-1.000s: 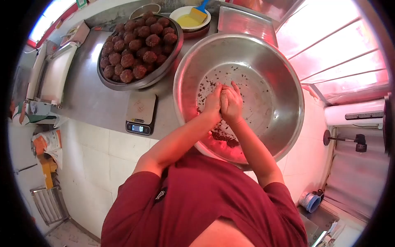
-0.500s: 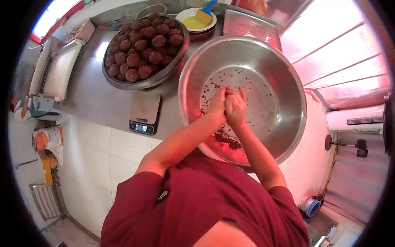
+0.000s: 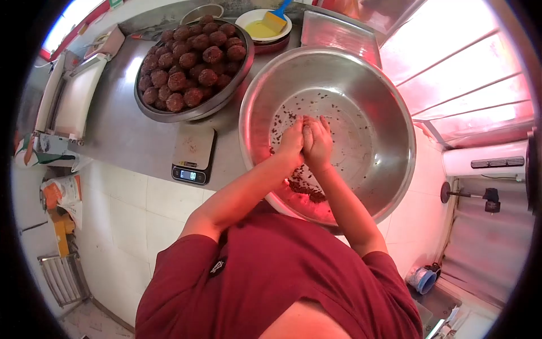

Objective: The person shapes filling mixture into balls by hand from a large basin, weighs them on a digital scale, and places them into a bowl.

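Over a large steel basin [image 3: 387, 113], my left hand [image 3: 292, 141] and my right hand [image 3: 318, 139] are pressed together, fingers closed round each other. Whatever lies between the palms is hidden. Dark brown crumbs [image 3: 309, 191] are heaped at the basin's near side, and smaller bits are scattered over its floor. To the left, a wide dark bowl [image 3: 230, 97] is piled high with round brown balls [image 3: 212, 55].
A digital kitchen scale [image 3: 193, 152] stands between the bowl and basin. Behind are a white bowl [image 3: 241, 21] of yellow liquid with a blue-handled brush [image 3: 275, 20] across it, and a rectangular metal tray [image 3: 341, 37]. A sealing machine [image 3: 79, 99] sits at the counter's left end.
My right hand's fingers, more spread before, have drawn in closer against my left hand. The whole view has shifted slightly; the balls and scale keep their places.
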`<act>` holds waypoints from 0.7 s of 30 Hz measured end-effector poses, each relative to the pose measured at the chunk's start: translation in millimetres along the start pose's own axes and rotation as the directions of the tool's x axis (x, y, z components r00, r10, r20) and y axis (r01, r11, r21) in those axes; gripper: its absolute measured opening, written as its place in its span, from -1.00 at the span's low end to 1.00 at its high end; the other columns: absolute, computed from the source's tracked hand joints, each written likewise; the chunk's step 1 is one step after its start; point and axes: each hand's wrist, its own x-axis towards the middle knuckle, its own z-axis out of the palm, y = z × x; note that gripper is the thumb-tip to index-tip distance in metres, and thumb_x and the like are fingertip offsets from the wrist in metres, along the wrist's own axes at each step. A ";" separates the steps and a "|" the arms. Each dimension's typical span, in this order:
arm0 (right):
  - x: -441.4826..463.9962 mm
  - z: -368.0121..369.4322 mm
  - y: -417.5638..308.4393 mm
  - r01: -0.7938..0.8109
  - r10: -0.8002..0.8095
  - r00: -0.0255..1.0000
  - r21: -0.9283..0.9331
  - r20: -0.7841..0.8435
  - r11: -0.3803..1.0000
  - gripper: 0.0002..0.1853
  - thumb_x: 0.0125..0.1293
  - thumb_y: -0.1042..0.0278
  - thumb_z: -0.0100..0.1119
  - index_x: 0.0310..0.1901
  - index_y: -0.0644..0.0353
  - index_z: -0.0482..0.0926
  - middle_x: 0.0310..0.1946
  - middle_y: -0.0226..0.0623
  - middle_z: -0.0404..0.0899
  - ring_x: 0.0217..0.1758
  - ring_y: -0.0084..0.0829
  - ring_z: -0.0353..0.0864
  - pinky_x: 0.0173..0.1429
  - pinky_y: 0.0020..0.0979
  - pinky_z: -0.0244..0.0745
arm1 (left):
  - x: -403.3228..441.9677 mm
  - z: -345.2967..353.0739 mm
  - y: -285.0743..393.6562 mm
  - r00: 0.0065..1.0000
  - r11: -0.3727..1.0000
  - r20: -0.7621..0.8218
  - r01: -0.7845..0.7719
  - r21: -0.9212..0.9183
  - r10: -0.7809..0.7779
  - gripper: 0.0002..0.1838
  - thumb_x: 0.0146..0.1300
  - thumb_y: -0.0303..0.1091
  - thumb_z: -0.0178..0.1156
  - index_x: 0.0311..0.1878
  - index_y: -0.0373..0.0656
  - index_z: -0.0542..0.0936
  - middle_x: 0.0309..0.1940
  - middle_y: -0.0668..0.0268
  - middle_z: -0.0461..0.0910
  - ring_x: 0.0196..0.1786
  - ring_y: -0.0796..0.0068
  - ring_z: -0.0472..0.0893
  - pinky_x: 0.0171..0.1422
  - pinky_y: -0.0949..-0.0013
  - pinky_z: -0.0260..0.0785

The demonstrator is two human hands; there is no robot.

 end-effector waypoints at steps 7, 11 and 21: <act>-21.0 -3.6 -19.4 -0.211 0.230 0.973 0.405 0.000 0.890 -0.50 0.08 0.49 0.20 0.12 0.22 0.40 0.17 -0.09 0.39 0.26 -0.17 0.36 0.40 -0.18 0.12 | 14.2 -4.8 35.2 0.998 0.998 -0.065 0.015 -0.064 -0.019 -0.20 0.14 0.37 0.10 0.18 -0.11 0.25 -0.14 0.25 0.52 -0.08 0.27 0.54 0.09 0.11 0.41; -6.1 -28.1 -18.0 -0.181 0.141 0.973 0.220 0.185 0.959 -0.40 0.01 0.48 0.25 0.17 0.21 0.38 0.20 -0.10 0.37 0.31 -0.16 0.31 0.45 -0.14 0.00 | 18.8 -21.0 19.9 0.956 0.962 0.189 0.247 -0.118 -0.222 -0.30 0.21 0.34 0.04 0.11 -0.11 0.39 -0.10 0.23 0.54 -0.04 0.25 0.56 0.10 0.13 0.43; -4.1 -21.7 -6.7 0.110 -0.089 0.981 -0.114 0.172 0.987 -0.52 0.11 0.18 0.23 0.04 0.23 0.47 0.11 -0.21 0.48 0.31 -0.21 0.37 0.49 -0.07 -0.13 | -0.8 4.1 2.7 0.983 0.993 0.168 -0.050 -0.111 0.069 -0.47 0.40 0.17 -0.14 0.02 -0.15 0.44 -0.13 0.22 0.53 -0.03 0.34 0.56 0.09 0.32 0.44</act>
